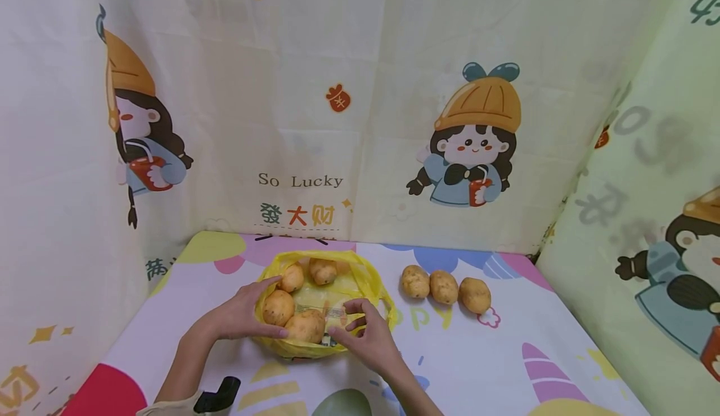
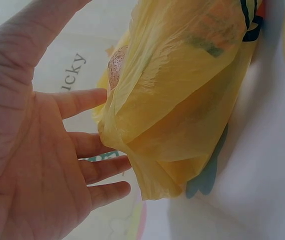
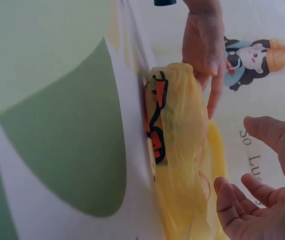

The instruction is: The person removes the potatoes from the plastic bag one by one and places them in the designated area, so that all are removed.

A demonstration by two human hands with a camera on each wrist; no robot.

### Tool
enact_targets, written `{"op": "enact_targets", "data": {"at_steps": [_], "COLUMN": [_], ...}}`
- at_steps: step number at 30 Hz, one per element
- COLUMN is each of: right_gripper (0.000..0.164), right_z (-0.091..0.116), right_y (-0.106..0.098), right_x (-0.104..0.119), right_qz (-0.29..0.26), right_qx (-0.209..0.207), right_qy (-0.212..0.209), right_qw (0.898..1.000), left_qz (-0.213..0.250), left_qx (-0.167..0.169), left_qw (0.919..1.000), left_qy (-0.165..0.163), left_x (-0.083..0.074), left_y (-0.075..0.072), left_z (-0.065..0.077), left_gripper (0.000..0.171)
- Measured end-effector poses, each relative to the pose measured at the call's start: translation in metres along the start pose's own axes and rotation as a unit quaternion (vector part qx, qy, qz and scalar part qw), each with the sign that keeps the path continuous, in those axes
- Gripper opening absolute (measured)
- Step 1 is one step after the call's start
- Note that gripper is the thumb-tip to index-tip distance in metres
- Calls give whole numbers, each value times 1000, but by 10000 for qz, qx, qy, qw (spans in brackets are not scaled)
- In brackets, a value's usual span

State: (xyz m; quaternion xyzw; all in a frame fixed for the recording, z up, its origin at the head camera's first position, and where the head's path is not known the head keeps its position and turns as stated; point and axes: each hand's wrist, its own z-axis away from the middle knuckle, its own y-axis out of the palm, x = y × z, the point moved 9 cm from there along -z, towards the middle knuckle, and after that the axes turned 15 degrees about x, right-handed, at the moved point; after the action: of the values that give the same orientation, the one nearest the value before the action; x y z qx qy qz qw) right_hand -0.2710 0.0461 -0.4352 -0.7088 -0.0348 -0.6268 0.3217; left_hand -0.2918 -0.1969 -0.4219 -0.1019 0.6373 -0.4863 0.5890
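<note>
A yellow plastic bag (image 1: pixel 368 273) lies with its mouth spread wide. Inside it several potatoes (image 1: pixel 278 308) sit towards the left and back, over a printed patch on the bag. My left hand (image 1: pixel 242 313) is at the bag's left rim, thumb by the front potato (image 1: pixel 307 326). The left wrist view shows its fingers (image 2: pixel 85 102) extended and touching the yellow plastic (image 2: pixel 177 100). Over the right front of the opening hovers my right hand (image 1: pixel 368 340), fingers loosely bent and holding nothing. In the right wrist view its thumb and fingers are spread apart.
To the right of the bag, three potatoes (image 1: pixel 444 287) stand in a row on the patterned tablecloth (image 1: pixel 467 353). A printed cloth backdrop (image 1: pixel 371 153) rises behind the table and along both sides. A black strap (image 1: pixel 218 396) is on my left wrist.
</note>
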Motion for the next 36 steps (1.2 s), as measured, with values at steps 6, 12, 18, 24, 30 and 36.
{"op": "enact_targets", "data": {"at_steps": [6,12,18,24,30,36], "right_gripper": [55,52,52,58,60,57], "right_z": [-3,-8,-14,-19,-23,-26], "right_y": [9,18,25,33,38,45], "right_x": [0,1,6,7,8,9], "right_qz": [34,34,408,698,854,961], "right_qx": [139,259,220,271,249,321], "right_qy": [-99,-104,-254,-263,-301,-347], "right_qw": [9998,9996,9986,9968,9956,9943], "left_qz": [3,-10,28,41,-5,-41], "left_qx": [13,-2,16,49,12,5], "left_qw": [10000,10000,10000,10000,10000,10000], "left_qy": [5,39,-2,-38,29,30], "left_x": [0,1,2,3,0,1], "left_y": [-1,-1,0,1,-1,0], "left_z": [0,-1,-1,-1,-1,1], "left_gripper": [112,112,111,111,110,111]}}
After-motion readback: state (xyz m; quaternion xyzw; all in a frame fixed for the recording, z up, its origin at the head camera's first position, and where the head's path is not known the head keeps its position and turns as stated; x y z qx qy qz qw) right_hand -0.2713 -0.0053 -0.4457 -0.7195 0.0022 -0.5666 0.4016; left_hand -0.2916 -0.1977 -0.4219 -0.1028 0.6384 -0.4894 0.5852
